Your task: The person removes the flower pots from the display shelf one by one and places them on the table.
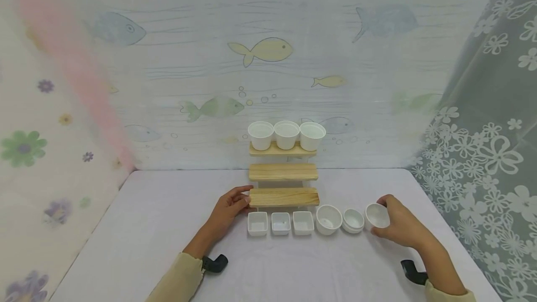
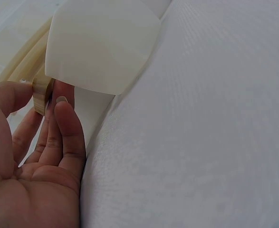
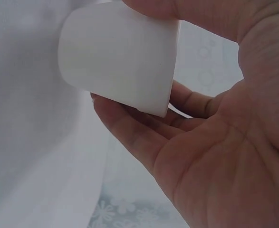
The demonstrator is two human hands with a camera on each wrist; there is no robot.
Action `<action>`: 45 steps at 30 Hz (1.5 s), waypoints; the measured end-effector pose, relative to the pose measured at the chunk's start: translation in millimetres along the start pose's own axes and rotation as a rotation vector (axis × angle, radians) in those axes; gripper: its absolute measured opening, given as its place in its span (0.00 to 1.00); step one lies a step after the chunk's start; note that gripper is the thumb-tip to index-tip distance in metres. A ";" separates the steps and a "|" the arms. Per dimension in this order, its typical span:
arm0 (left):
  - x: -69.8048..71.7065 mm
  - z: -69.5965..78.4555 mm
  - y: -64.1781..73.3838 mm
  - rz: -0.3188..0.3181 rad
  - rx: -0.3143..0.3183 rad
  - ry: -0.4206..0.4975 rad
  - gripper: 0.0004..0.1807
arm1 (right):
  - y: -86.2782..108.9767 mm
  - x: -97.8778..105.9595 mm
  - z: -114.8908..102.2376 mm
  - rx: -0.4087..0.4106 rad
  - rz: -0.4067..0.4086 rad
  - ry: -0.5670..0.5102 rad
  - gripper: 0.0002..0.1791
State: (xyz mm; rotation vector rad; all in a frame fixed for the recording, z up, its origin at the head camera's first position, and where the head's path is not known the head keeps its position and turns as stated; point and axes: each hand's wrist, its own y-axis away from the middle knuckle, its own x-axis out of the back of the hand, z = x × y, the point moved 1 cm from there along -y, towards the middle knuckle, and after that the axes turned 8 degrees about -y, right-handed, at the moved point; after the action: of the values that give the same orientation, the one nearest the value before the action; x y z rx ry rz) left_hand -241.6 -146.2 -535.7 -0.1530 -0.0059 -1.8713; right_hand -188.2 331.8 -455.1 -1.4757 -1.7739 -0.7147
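Observation:
My left hand (image 1: 228,212) pinches the left end of the lowest wooden board (image 1: 285,197) of a three-step stand. The left wrist view shows the thumb on one side of the board end (image 2: 42,92) and fingers on the other, with a white cup (image 2: 101,45) close in front. At the right end of the front row, my right hand (image 1: 398,223) grips a round white cup (image 1: 376,216) between thumb and fingers. Seen from the right wrist, this cup (image 3: 120,54) lies within the curled fingers; whether its base touches the cloth is unclear.
Three round white cups (image 1: 287,135) stand on the top board (image 1: 282,149); the middle board (image 1: 283,171) is bare. Before the stand sit three square white cups (image 1: 258,223), then a larger round cup (image 1: 329,220) and a smaller one (image 1: 353,221). White cloth (image 1: 168,209) covers the table.

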 end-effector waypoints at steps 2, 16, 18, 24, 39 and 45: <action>0.0 0.1 0.0 -0.002 -0.001 0.000 0.26 | 0.1 -0.2 0.2 0.001 -0.001 0.003 0.46; 1.1 -2.0 -0.3 0.002 0.006 -0.011 0.26 | -1.3 -1.7 4.3 0.004 0.018 0.014 0.46; 0.9 -1.8 -0.4 0.007 0.010 -0.009 0.26 | -1.1 -1.8 4.3 -0.001 0.018 0.016 0.46; 0.6 -1.5 -0.1 0.009 0.010 -0.006 0.25 | -1.2 -1.4 4.6 -0.008 0.013 0.018 0.47; -0.3 -0.3 0.3 0.020 0.015 -0.012 0.25 | 1.6 1.8 -3.7 0.035 -0.005 0.014 0.55; 0.2 -2.1 -0.3 0.006 0.007 -0.003 0.27 | 2.6 3.5 -10.8 0.049 0.024 0.003 0.55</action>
State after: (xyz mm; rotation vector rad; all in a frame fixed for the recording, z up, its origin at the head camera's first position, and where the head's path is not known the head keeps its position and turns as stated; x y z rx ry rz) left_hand -242.2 -146.5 -537.7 -0.1509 -0.0140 -1.8648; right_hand -184.1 325.8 -446.0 -1.4599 -1.7563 -0.6572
